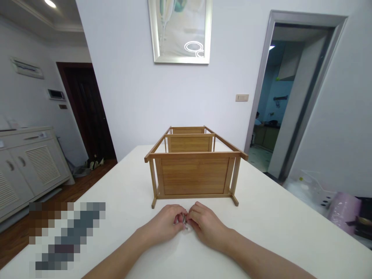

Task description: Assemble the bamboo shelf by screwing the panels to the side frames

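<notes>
Close together over the white table point(270, 232), my left hand point(170, 223) and my right hand point(206, 228) meet at their fingertips. Between them is a small shiny metal piece point(185, 219), pinched by the fingers of both hands; its exact kind is too small to make out. Something clear, perhaps thin plastic, shows just beneath the fingertips. Beyond the hands, a wooden shelf rack point(194, 174) lies on its side, with slatless brown panels set between long rails. Its near end stands a short way past my knuckles, and neither hand touches it.
A blurred-out dark long shape point(69, 236) lies at the table's left edge. Behind the rack rises a white wall with a framed picture point(181, 60). An open doorway point(270, 97) and plastic-wrapped bundles point(343, 211) are to the right. A white cabinet point(31, 162) stands left.
</notes>
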